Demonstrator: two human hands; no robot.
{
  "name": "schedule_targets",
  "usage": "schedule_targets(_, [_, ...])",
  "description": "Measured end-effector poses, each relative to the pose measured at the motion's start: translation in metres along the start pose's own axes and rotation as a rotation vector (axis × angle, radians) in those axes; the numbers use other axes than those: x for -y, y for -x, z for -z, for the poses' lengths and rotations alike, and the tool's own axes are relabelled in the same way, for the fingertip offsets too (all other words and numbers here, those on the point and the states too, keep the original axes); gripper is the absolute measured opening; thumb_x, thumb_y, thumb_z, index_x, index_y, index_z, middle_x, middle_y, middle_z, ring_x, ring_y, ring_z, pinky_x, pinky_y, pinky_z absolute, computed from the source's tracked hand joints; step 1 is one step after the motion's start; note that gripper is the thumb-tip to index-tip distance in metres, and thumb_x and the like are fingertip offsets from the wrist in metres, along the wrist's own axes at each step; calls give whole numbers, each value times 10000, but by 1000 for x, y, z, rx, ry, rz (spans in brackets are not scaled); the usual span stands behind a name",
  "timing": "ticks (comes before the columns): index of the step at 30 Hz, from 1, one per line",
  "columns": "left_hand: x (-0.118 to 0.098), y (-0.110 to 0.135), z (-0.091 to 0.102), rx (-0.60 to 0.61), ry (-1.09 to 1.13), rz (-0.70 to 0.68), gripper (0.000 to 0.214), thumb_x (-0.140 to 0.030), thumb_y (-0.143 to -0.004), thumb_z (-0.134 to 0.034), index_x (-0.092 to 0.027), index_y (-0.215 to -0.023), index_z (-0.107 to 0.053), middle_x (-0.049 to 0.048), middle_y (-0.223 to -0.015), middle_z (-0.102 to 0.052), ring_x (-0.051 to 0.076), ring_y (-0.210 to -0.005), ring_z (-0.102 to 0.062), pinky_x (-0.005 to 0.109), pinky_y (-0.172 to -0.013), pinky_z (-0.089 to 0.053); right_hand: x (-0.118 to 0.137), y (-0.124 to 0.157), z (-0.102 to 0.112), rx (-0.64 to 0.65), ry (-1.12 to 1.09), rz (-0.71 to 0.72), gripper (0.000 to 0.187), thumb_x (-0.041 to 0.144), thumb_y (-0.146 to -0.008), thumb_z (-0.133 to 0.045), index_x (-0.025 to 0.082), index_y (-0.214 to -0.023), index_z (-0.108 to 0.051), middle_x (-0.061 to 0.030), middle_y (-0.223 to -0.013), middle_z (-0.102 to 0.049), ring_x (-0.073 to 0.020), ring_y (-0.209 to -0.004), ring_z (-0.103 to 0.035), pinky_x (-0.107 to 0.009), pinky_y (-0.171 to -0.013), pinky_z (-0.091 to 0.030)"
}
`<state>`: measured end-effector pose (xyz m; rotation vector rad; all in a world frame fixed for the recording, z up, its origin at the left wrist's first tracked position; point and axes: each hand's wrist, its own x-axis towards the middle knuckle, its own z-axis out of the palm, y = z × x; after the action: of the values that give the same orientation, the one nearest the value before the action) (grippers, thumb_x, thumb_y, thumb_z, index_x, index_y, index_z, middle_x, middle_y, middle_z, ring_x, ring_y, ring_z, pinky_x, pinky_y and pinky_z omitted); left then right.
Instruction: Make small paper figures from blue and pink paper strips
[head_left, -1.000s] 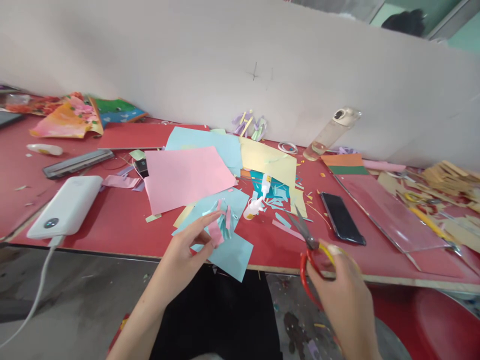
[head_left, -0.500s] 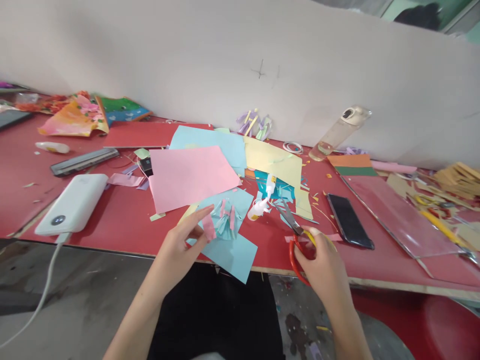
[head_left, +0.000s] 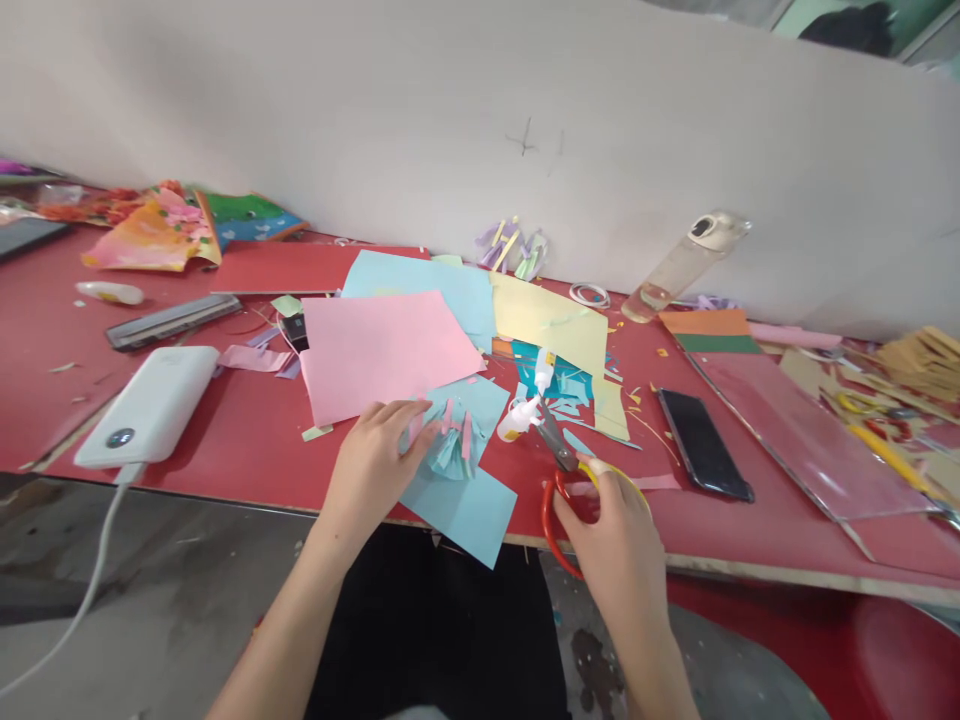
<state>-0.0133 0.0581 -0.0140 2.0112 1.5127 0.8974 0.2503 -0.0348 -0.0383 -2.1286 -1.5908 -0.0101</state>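
Note:
My right hand grips red-and-yellow-handled scissors at the table's front edge, blades pointing up-left toward a small white glue bottle. My left hand rests on a light blue sheet, its fingers curled against a small fringed paper piece of blue and pink strips. A pink strip lies just right of the scissors.
On the red table lie pink, blue and yellow sheets. There is a black phone, a clear acrylic sheet, a white power bank with cable, a bottle against the wall, and paper scraps at far right.
My right hand has carried the scissors left and down toward the glue bottle. My left hand has lowered onto the fringed paper piece on the blue sheet.

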Motion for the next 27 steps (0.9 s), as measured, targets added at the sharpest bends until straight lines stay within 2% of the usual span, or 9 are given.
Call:
schedule_targets(4, [-6,-9,-12,-9,-60,-11,287,-415,-932,-662,-188,-1086,-748,135,-1130,-771,366,-1110,-630,505,-974,-480,6,0,-5,-37,12,45,426,508,-943,-513,179,-1189,-626,-173,-1090,-753,-380,-1041,-683,-500,-828,-552])
schedule_targets(8, [-10,-17,-21,7,-41,-17,172,-316,-931,-637,-184,-872,-730,126,-1005,-776,357,-1050,-644,520,-938,-489,10,1,-3,-12,-17,189,477,507,-980,-516,146,-1274,-622,-194,-1173,-744,-379,-1078,-700,-510,-873,-566])
schedule_targets(11, [-12,-22,-21,-12,31,-31,172,-257,-919,-613,-199,-769,-676,135,-1237,-736,362,-1244,-577,510,-1011,-482,3,-2,5,46,-48,221,406,464,-1008,-518,197,-1287,-641,-150,-1184,-765,-330,-1055,-740,-412,-791,-598])
schedule_targets(14, [-12,-23,-14,-35,133,-12,143,-264,-911,-616,-206,-785,-653,116,-1399,-663,337,-1356,-520,467,-1044,-486,-16,-11,15,-34,5,265,331,305,-1043,-429,195,-1236,-674,-134,-1107,-791,-286,-979,-768,-371,-774,-597])
schedule_targets(16, [-11,-21,-7,-36,201,37,125,-303,-926,-612,-205,-879,-673,107,-1314,-710,312,-1241,-616,421,-963,-525,-34,-19,21,-56,78,398,372,207,-1014,-368,167,-1173,-702,-157,-1080,-784,-302,-1013,-750,-420,-853,-587])
schedule_targets(17, [-11,-20,-3,-33,231,67,148,-332,-937,-608,-204,-924,-681,100,-1234,-741,299,-1151,-663,397,-905,-538,-43,-22,23,-38,110,417,382,193,-1000,-355,158,-1137,-710,-168,-1075,-780,-317,-1023,-740,-455,-878,-580])
schedule_targets(19, [-10,-17,3,-26,289,118,214,-393,-960,-590,-202,-957,-685,77,-1054,-772,273,-1000,-706,351,-808,-535,-59,-28,27,52,137,424,346,240,-1000,-390,170,-1090,-717,-162,-1075,-785,-317,-987,-747,-463,-860,-586])
schedule_targets(21, [-8,-14,8,-21,348,142,268,-440,-980,-563,-201,-939,-676,61,-963,-765,256,-962,-710,315,-769,-523,-71,-31,29,83,137,365,331,306,-1009,-414,187,-1071,-717,-147,-1065,-791,-312,-963,-757,-446,-830,-594])
schedule_targets(27, [-1,-10,8,12,466,142,299,-489,-995,-538,-203,-996,-628,64,-983,-755,232,-980,-717,284,-777,-522,-83,-38,33,163,71,263,307,400,-973,-447,217,-971,-694,-134,-1019,-785,-299,-907,-766,-391,-730,-594])
